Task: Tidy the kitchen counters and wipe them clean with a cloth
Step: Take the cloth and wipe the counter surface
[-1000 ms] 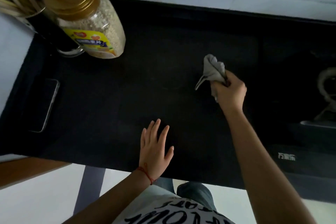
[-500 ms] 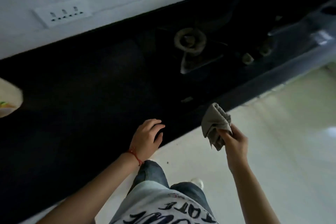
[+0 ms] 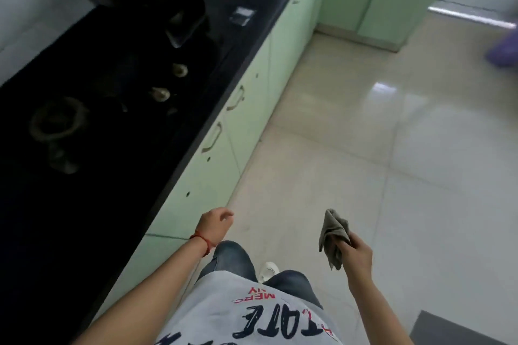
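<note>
The cloth hangs bunched at five o'clock, pinched by the right hand over the floor. At six o'clock, the left hand holds nothing, fingers loosely curled, beside the black counter at nine o'clock.

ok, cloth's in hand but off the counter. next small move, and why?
Probably swing the right hand with the cloth left, back over the black counter. The cloth hangs bunched above the floor tiles, touching nothing, and the left hand is free in front of the green cabinets.
</note>
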A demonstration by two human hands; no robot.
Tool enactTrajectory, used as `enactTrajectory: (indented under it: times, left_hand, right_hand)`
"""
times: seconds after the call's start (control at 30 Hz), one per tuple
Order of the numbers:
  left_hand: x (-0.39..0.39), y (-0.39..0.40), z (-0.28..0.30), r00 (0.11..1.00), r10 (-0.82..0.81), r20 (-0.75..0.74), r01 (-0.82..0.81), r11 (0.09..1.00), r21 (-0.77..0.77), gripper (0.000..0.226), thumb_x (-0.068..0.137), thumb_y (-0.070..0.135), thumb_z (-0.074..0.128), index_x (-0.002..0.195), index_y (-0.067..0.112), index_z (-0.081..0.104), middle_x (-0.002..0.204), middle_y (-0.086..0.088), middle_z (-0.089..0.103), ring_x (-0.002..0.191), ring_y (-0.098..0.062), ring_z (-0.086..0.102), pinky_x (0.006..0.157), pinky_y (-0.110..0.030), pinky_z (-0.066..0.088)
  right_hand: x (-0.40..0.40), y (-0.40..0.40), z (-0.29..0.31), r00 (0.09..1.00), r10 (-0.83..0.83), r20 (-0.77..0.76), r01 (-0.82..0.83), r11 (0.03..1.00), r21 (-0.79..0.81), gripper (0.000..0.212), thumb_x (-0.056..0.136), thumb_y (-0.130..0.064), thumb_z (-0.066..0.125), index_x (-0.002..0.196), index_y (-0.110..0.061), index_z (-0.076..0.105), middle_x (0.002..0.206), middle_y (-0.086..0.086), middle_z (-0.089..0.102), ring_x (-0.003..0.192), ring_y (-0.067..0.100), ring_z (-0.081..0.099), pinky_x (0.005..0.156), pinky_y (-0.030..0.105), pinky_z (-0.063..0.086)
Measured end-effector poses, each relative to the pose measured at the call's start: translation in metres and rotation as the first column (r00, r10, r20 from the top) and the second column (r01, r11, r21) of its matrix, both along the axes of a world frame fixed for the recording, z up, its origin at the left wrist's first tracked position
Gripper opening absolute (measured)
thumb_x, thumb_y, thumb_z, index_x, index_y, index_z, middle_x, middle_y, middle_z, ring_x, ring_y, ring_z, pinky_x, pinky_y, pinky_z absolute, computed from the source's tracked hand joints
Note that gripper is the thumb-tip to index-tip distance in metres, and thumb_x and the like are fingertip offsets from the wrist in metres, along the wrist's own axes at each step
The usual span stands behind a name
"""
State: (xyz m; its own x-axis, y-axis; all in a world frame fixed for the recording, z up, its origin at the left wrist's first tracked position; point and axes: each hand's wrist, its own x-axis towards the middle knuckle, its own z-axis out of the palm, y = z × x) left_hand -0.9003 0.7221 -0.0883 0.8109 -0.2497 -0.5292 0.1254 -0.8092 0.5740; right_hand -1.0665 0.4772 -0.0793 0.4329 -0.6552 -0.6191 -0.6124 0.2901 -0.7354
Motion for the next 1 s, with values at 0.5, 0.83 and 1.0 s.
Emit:
enactTrajectory:
  times: [0.5, 0.83, 1.0]
  left_hand:
    - [0.163, -0.160, -0.066, 0.951, 0.051, -0.306, 0.015, 0.978, 0.209, 0.030, 0.081, 0.008, 0.054, 0.054, 0.019, 0.056, 0.068, -0.010, 0.062, 0.075, -0.025, 0.058, 0.077, -0.032, 0.048]
    - [0.294, -0.379, -0.037, 0.938, -0.157, -0.309, 0.179, 0.983, 0.044, 0.033, 0.086, 0.009, 0.052, 0.056, 0.023, 0.053, 0.062, 0.003, 0.056, 0.075, -0.022, 0.056, 0.077, -0.030, 0.049]
    - [0.345, -0.467, -0.044, 0.944, -0.171, -0.283, 0.167, 0.985, -0.038, 0.022, 0.087, 0.010, 0.052, 0.068, 0.017, 0.057, 0.062, 0.004, 0.055, 0.073, -0.022, 0.055, 0.057, -0.019, 0.037]
  right_hand:
    - [0.116, -0.207, -0.028, 0.915, -0.403, -0.025, 0.403, 0.915, 0.014, 0.011, 0.082, -0.001, 0.059, 0.082, -0.011, 0.064, 0.063, 0.005, 0.052, 0.060, 0.020, 0.043, 0.052, 0.027, 0.036]
    - [0.177, -0.322, -0.046, 0.806, -0.577, -0.128, 0.586, 0.809, 0.048, 0.007, 0.081, -0.002, 0.063, 0.085, -0.007, 0.064, 0.062, 0.006, 0.049, 0.055, 0.019, 0.039, 0.054, 0.028, 0.036]
    - [0.206, -0.387, -0.065, 0.783, -0.595, -0.179, 0.608, 0.794, 0.022, 0.004, 0.080, -0.003, 0.064, 0.084, -0.004, 0.064, 0.060, 0.006, 0.045, 0.057, 0.018, 0.036, 0.057, 0.029, 0.032]
